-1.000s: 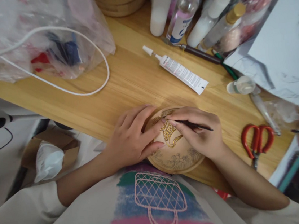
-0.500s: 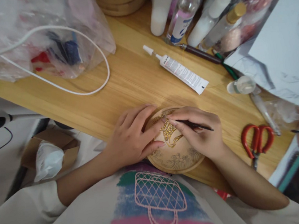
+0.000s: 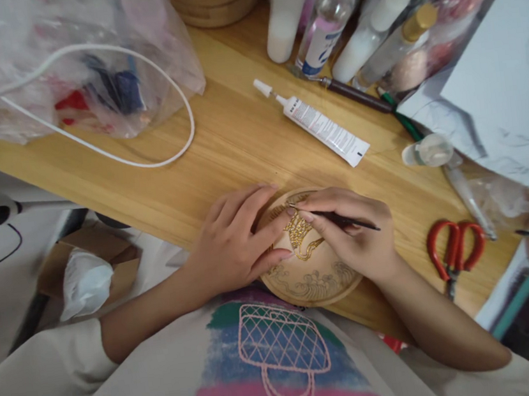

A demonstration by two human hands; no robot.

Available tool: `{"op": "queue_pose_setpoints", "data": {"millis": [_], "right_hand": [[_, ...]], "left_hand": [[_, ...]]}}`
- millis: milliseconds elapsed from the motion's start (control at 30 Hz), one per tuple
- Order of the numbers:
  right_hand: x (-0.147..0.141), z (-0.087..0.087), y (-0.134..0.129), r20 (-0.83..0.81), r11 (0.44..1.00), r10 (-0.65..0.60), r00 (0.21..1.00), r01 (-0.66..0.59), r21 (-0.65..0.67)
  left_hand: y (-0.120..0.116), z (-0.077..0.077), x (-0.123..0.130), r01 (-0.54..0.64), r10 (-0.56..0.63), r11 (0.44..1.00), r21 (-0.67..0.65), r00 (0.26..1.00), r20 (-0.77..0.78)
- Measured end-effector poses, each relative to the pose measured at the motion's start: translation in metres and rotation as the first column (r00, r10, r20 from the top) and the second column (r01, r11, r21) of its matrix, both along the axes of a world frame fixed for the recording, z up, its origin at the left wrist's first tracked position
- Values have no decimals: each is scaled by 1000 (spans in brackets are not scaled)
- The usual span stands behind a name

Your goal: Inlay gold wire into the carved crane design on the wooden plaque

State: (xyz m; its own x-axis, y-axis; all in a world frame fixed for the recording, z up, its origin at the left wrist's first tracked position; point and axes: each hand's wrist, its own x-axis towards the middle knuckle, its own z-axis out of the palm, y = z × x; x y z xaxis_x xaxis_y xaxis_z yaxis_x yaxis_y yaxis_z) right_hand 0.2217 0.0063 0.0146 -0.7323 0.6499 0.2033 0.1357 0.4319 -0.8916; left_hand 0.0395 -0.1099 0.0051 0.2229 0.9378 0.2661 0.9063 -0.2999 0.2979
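A round wooden disc (image 3: 324, 290) lies at the table's front edge, with dark printed waves and a raised gold wire design (image 3: 305, 244) on its face. My left hand (image 3: 234, 243) rests over the disc's left side, fingers spread, index fingertip and thumb on its face beside the gold lines. Between the thumb and fingers of my right hand (image 3: 357, 228) is a slim black tool (image 3: 347, 220), tweezers by its look. Its tip meets the disc's upper part near my left index fingertip; the exact contact is too small to see.
Beyond the disc lies a white glue tube (image 3: 326, 129). Red-handled pliers (image 3: 454, 248) are to the right. Several bottles (image 3: 321, 33) and papers (image 3: 511, 84) crowd the back right. A plastic bag (image 3: 132, 66) and white cable (image 3: 188, 127) occupy the back left.
The back end of the black tool has shifted very slightly to the right. My left hand and the disc keep their places.
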Motion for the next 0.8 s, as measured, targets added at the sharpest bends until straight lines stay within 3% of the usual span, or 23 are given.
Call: {"op": "queue_pose_setpoints", "data": {"millis": [800], "right_hand": [[1,-2,1,-4,999,37,999,-37,38]], "left_hand": [[0,-1,0,1,-1,1000,18,1000,7]]}}
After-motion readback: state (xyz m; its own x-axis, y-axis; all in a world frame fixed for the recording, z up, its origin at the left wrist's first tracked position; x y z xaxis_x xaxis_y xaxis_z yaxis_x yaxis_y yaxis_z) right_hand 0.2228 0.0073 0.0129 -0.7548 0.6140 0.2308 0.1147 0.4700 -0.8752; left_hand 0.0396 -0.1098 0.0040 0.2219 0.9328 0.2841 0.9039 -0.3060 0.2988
